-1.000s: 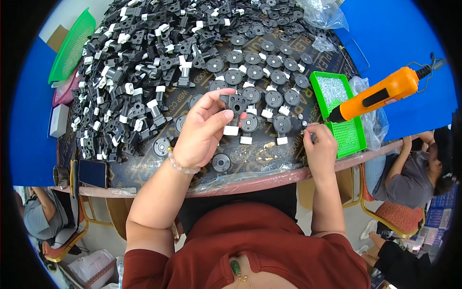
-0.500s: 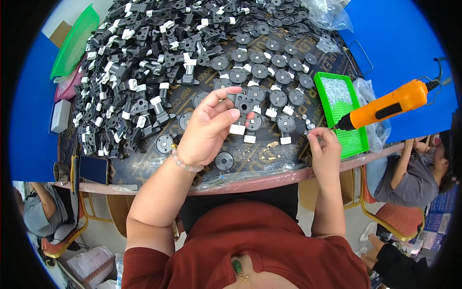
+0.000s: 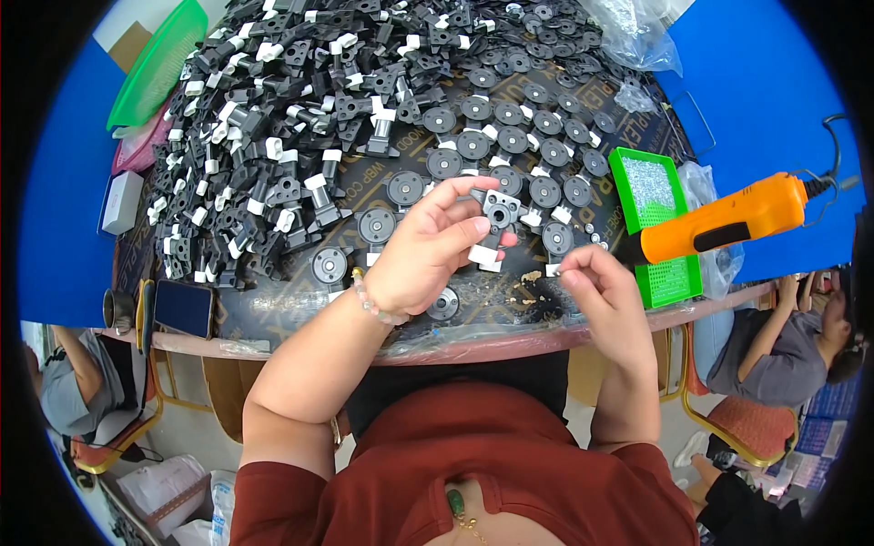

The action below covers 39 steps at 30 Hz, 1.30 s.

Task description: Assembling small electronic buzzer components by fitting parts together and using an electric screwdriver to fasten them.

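My left hand holds up a black plastic bracket with round holes and a white end piece. Light metallic spots show around the bracket's middle hole. My right hand hovers to the right of it, thumb and forefinger bent together; whatever sits between the tips is too small to make out. Just beyond its fingers lie a few small silver metal pieces. An orange electric screwdriver stretches over the green tray, its black nose close to my right hand. Black wheels with white-ended brackets stand in rows past both hands.
A large heap of black and white brackets covers the table's left and far side. Loose black discs pile up at the back. A phone lies near the left edge, by a white box. People sit at both sides.
My right hand has come away from the small metal pieces, leftward and slightly nearer me. My left hand has shifted right with the bracket, whose holed face now looks brighter. The whole view has shifted slightly.
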### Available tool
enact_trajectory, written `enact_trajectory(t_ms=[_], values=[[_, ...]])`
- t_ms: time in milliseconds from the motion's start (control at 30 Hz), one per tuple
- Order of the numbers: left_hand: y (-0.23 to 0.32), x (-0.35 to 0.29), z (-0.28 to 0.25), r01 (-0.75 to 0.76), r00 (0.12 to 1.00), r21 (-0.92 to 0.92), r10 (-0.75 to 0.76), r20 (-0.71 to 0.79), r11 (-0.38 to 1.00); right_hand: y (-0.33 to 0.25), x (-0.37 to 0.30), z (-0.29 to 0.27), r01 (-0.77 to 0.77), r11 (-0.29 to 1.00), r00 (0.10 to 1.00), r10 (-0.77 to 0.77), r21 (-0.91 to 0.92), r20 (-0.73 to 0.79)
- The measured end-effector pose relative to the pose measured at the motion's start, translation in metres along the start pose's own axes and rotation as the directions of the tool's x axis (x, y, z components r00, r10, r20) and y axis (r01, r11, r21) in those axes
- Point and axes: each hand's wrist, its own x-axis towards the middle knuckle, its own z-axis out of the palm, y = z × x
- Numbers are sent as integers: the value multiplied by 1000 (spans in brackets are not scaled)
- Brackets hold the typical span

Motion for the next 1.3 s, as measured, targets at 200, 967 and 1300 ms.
enact_trajectory(t_ms=[200,967,1300], values=[[-2,1,-2,10,1000,45,-10,-2,999,-29,38,28,244,939,970,-238,243,-54],[15,7,-16,-160,952,35,164,-258,986,-44,38,58,456,741,889,-362,-493,279],[13,6,-18,-134,963,2,131,-234,991,-11,9,104,494,613,867,-297,-616,400]])
